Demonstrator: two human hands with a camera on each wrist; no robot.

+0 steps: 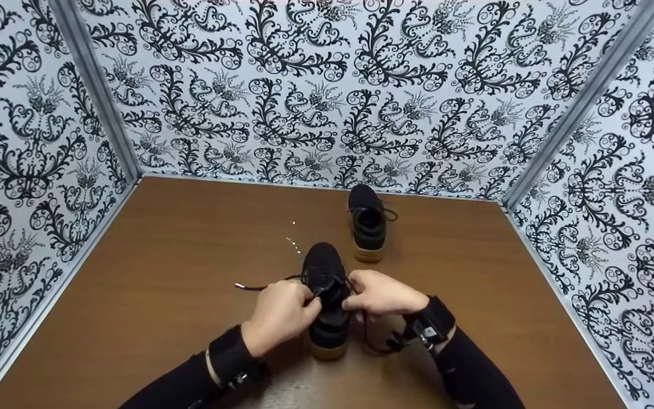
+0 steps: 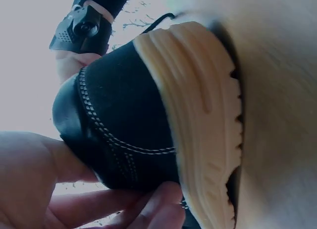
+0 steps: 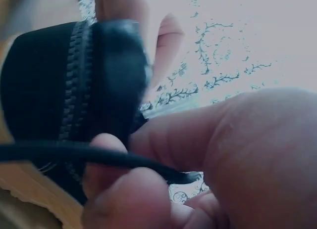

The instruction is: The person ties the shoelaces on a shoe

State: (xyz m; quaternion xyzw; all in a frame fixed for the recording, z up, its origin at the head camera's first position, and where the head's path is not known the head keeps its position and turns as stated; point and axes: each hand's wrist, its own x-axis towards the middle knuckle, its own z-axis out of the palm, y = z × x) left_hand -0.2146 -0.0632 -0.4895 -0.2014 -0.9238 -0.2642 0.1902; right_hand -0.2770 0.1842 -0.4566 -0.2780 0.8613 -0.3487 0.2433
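A black low-cut shoe fills the middle, seen from the heel side and lying sideways across the view, with pale stitching curving below a smooth padded collar. Its thick tan sole, ridged and notched along the bottom edge, faces a blurred brown tabletop. The left hand reaches in at lower left, its thumb and fingertips against the shoe. Beyond the collar show part of the right hand, a black wrist camera and a dark sleeve. A black lace arches near the sole.

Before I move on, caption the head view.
Left hand and right hand at a black shoe, a second shoe standing beyond.
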